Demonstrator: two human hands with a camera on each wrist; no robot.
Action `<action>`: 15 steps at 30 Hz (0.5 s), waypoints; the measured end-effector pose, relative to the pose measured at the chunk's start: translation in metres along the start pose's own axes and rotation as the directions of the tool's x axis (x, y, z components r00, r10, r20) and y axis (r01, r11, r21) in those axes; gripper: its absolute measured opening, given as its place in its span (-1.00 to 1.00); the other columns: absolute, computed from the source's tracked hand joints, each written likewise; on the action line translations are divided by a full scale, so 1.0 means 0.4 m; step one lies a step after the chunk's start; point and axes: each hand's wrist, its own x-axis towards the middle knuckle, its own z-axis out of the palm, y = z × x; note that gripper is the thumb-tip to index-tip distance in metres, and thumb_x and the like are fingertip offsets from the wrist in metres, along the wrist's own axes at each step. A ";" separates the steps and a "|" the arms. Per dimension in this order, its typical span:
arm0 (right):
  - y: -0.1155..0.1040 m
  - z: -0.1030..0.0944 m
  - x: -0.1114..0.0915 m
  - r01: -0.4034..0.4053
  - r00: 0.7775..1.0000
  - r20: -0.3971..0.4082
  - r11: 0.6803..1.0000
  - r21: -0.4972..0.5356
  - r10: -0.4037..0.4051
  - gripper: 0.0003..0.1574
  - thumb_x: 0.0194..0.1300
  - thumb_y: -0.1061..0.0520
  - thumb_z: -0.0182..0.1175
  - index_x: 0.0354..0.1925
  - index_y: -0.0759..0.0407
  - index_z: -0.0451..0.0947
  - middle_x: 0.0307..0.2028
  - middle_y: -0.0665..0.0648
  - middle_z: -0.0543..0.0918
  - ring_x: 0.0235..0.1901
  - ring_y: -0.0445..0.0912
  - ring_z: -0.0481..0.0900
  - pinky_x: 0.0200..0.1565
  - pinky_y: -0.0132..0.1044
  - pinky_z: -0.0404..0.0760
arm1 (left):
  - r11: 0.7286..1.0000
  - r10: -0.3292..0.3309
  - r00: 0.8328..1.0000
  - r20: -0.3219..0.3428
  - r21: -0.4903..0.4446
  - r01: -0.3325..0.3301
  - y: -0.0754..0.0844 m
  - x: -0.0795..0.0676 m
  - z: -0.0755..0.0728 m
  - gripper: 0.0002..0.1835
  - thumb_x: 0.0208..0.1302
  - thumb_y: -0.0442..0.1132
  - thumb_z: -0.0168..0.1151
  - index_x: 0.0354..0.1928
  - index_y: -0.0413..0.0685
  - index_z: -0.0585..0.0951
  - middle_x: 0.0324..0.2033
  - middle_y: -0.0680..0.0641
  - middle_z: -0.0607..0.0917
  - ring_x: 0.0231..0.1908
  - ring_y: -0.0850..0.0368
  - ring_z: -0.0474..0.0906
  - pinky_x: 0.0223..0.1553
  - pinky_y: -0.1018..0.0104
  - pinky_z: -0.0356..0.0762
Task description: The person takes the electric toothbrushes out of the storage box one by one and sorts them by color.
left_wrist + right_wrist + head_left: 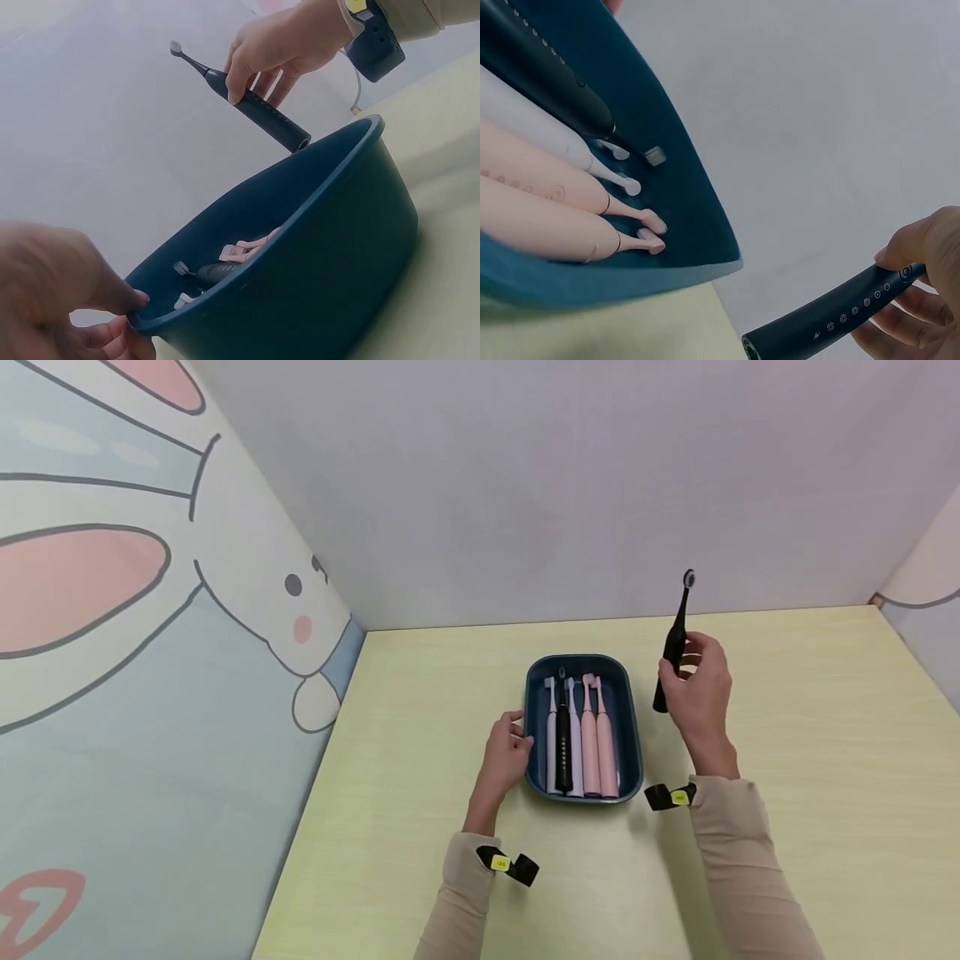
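Note:
My right hand [702,692] grips a black electric toothbrush [673,647] by its handle, head up, above the table to the right of a dark blue bin [637,760]. My left hand [506,752] pinches the bin's left rim; in the left wrist view the thumb lies over the edge and the fingers stay outside. Side by side in the bin lie a second black electric toothbrush [563,743], two pale lilac-white toothbrushes [576,752] and two pink toothbrushes [606,752], their heads toward the far end.
The bin stands on a light wood-look table [420,760]. A pale wall [570,510] rises behind the table's far edge, and a wall with a cartoon rabbit [247,585] runs along the left. Both wrists wear small black cameras [517,867].

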 end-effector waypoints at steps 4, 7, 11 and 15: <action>0.012 0.002 0.006 -0.003 1.000 -0.003 1.000 0.016 0.003 -0.44 0.25 0.22 0.16 0.21 0.31 0.33 -0.02 0.30 0.50 -0.13 0.02 0.53 -0.20 -0.54 0.42 | 1.000 -0.001 1.000 0.001 -0.002 0.001 -0.001 0.001 0.001 -0.53 0.37 -0.35 0.07 0.31 -0.10 0.35 -0.18 -0.09 0.46 -0.33 0.14 0.43 -0.34 0.34 0.44; 0.020 0.004 0.011 -0.003 1.000 -0.002 1.000 0.024 0.003 -0.43 0.26 0.22 0.15 0.21 0.32 0.33 0.00 0.30 0.50 -0.12 0.02 0.53 -0.20 -0.55 0.41 | 1.000 -0.004 1.000 0.000 -0.002 0.004 0.000 0.000 0.001 -0.53 0.37 -0.35 0.07 0.31 -0.11 0.35 -0.18 -0.09 0.46 -0.33 0.13 0.43 -0.33 0.34 0.44; 0.030 0.008 0.019 -0.011 1.000 0.000 1.000 0.027 0.011 -0.43 0.26 0.21 0.14 0.22 0.31 0.32 0.01 0.29 0.50 -0.11 0.01 0.52 -0.19 -0.52 0.42 | 1.000 -0.008 1.000 -0.003 0.002 0.008 0.002 -0.001 0.000 -0.53 0.37 -0.35 0.07 0.30 -0.10 0.35 -0.18 -0.09 0.46 -0.33 0.13 0.44 -0.32 0.33 0.44; 0.044 0.013 0.024 -0.019 1.000 0.000 0.999 0.038 0.019 -0.44 0.27 0.20 0.14 0.21 0.31 0.32 0.02 0.28 0.49 -0.10 0.01 0.52 -0.19 -0.57 0.40 | 1.000 -0.017 1.000 -0.002 0.005 0.017 0.004 -0.003 0.000 -0.53 0.37 -0.34 0.07 0.30 -0.08 0.35 -0.18 -0.08 0.45 -0.32 0.13 0.43 -0.32 0.32 0.44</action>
